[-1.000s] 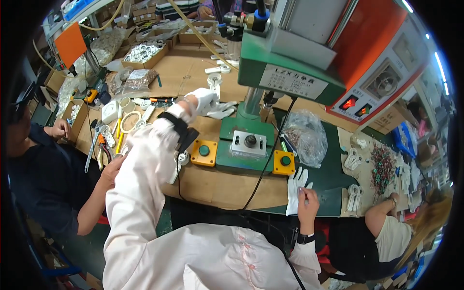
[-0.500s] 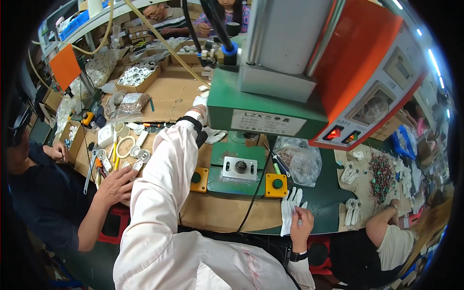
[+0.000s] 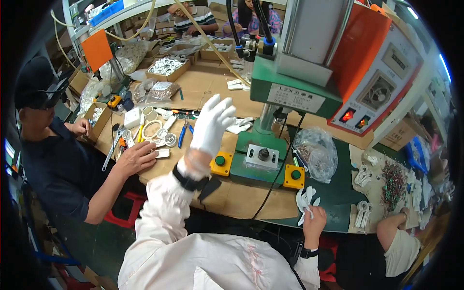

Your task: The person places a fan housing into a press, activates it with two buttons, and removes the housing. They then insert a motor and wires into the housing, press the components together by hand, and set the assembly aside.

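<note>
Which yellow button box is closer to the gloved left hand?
The box left of the green press base, near the gloved left hand. The other box sits right of it, nearer the bare right hand.

The worn glove (image 3: 211,128) and loose glove (image 3: 305,198) are white, the jacket (image 3: 217,258) pale pink. The press (image 3: 265,75) is green and grey, the control box (image 3: 360,63) orange and white, the button boxes (image 3: 220,168) yellow. A distant shirt (image 3: 205,18) is striped.

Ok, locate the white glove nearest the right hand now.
In the head view, right of centre, the white glove is in the right hand, over the green tabletop, just below the right-hand yellow button box.
</note>
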Motion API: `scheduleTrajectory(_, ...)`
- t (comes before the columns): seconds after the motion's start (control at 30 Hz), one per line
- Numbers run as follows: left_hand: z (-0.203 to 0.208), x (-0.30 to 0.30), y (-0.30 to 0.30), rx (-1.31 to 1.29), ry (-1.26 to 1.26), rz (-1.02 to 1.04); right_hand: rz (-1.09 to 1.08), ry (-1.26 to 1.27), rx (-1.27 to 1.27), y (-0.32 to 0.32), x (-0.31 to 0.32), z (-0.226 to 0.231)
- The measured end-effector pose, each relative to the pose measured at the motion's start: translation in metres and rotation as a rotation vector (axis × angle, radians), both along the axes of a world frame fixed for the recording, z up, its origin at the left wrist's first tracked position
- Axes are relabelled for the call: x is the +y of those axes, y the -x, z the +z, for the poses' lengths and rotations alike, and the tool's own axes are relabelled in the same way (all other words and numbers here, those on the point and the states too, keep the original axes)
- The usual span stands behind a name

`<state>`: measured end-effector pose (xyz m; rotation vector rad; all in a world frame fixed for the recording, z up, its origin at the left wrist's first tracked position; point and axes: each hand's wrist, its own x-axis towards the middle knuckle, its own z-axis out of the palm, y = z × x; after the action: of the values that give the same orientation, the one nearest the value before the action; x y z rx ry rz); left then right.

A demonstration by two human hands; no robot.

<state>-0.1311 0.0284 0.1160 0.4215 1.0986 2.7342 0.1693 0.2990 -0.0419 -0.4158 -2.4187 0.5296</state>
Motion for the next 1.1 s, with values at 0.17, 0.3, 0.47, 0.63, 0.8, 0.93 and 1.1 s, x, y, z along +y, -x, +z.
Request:
scheduleTrajectory(0.17, -0.030, -0.021, -0.113, -0.034, 0.132, -0.064, -0.164, 0.085, 0.045, -0.007, -0.003, 0.003)
scheduleTrajectory(0.3, -0.079, -0.032, -0.157, -0.043, 0.363, -0.114, -0.079, -0.076, 0.101, 0.010, -0.018, 0.012)
scheduleTrajectory(0.47, -0.116, -0.009, -0.168, 0.092, 0.605, -0.399, -0.150, 0.047, 0.196, -0.018, -0.021, 0.027)
scheduleTrajectory(0.63, -0.126, 0.009, -0.171, 0.129, 0.696, -0.454, -0.456, -0.066, 0.246, -0.071, 0.030, 0.033)
scheduleTrajectory(0.8, -0.134, 0.000, -0.168, 0.120, 0.723, -0.416, -0.710, -0.199, 0.159, -0.110, 0.101, 0.032)
scheduleTrajectory(0.93, -0.137, 0.001, -0.166, 0.116, 0.708, -0.399, -0.778, -0.199, 0.068, -0.110, 0.122, 0.028)
scheduleTrajectory(1.1, -0.136, 0.003, -0.166, 0.101, 0.700, -0.384, -0.838, -0.175, -0.039, -0.099, 0.128, 0.028)
